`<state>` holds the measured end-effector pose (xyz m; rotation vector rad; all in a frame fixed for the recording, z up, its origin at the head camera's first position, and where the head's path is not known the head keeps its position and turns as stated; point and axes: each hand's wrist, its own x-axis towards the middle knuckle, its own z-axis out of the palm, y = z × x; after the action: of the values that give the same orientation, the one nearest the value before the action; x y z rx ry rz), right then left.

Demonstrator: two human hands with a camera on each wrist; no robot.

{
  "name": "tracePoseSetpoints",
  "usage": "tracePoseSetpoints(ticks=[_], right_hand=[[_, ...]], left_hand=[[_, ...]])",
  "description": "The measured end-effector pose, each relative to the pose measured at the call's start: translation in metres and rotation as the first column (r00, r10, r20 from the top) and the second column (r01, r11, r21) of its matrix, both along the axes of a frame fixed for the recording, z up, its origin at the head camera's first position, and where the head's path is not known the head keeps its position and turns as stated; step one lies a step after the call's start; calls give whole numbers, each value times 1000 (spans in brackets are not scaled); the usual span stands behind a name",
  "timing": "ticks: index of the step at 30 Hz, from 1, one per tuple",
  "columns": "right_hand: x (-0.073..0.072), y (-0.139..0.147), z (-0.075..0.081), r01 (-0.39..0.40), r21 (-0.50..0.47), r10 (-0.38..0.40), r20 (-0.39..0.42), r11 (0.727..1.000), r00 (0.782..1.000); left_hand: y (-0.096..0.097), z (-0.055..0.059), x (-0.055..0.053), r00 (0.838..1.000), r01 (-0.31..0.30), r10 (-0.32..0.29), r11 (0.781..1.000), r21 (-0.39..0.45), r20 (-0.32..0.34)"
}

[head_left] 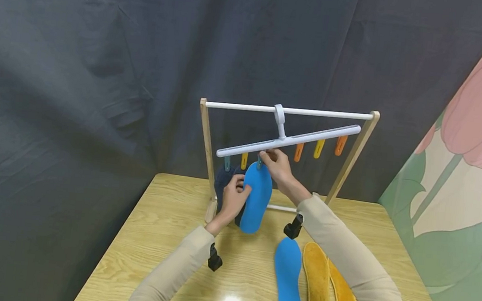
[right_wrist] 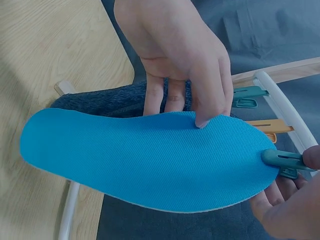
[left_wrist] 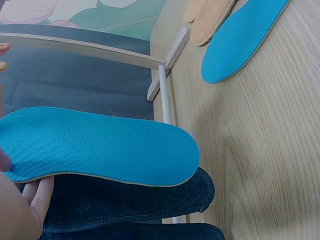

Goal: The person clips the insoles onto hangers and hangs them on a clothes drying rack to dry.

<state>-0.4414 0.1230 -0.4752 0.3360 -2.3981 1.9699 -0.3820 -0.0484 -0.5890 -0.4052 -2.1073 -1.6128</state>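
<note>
A blue insole (head_left: 255, 205) hangs upright under the white clip hanger (head_left: 290, 141), its top end in the teal clip (right_wrist: 282, 160). My left hand (head_left: 234, 198) pinches the insole's side edge, thumb on the blue face and fingers behind. At the clip, my right hand (head_left: 278, 166) has its thumb on the outer end and fingers curled underneath, beside the insole's tip. Dark fuzzy insoles (left_wrist: 125, 200) hang behind, from another teal clip (head_left: 227, 163) and a yellow clip (head_left: 244, 161). The hanger tilts down toward the left.
The hanger hooks over a wooden rack's white bar (head_left: 241, 107). To its right hang orange (head_left: 299, 152) and yellow clips (head_left: 319, 149). On the table (head_left: 165, 211) lie a second blue insole (head_left: 289, 283) and two tan fuzzy insoles (head_left: 317, 286), partly under my right sleeve.
</note>
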Motion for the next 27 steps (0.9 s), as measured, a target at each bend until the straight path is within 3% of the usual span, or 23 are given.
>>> tracePoseSetpoints(ticks=[1,4,6,7,9,11,13,14,15,16,17,18,21,22,23,24,27], right_hand=[[-20,5,-20,1,3,-1,-14,1000,1000],[-17,7,-14,-42,-22,42,6,999,999],[3,4,8,-45,-10,45,55,999,997],[7,5,6,-62,-36,62,11,997,998],[23,3,18,-66,-41,66,-4,997,998],[45,-2,35,-53,-26,53,1,998,999],[65,-6,53,-36,-13,36,-2,999,999],[80,-10,71,-17,10,17,30,1000,999],[97,-14,90,-5,32,3,64,999,998],[109,-15,101,-1,43,-1,65,999,998],[122,-18,114,5,54,-9,72,999,997],[125,-18,116,8,57,-13,76,998,997],[129,-15,113,7,38,-9,61,999,998],[125,-15,106,13,37,-16,57,999,998],[121,-13,100,17,28,-19,57,999,998],[115,-11,91,17,20,-18,56,1000,998],[114,-10,86,24,23,-26,55,999,998]], left_hand=[[0,-3,-2,1000,-5,5,1000,-2,-2],[-1,-9,-6,1000,-16,16,1000,-10,-4],[-1,-8,-5,1000,-28,28,999,-16,-13],[-1,-6,-3,999,-34,33,999,-16,-22],[-2,3,7,998,-36,35,999,-10,-55],[-1,18,20,994,-36,36,999,2,-104],[0,45,41,994,-24,27,999,23,-105],[1,60,51,995,-23,26,999,34,-97],[3,63,53,992,-35,40,998,42,-118],[4,56,45,982,-67,73,997,38,-175],[5,67,51,983,-75,81,996,41,-164],[6,78,58,985,-91,96,995,41,-144],[7,87,63,973,-144,148,989,36,-179],[7,100,72,975,-150,153,988,31,-162],[7,120,88,984,-139,142,990,36,-106],[7,120,88,981,-154,157,987,36,-115],[8,122,89,972,-180,184,983,40,-145]])
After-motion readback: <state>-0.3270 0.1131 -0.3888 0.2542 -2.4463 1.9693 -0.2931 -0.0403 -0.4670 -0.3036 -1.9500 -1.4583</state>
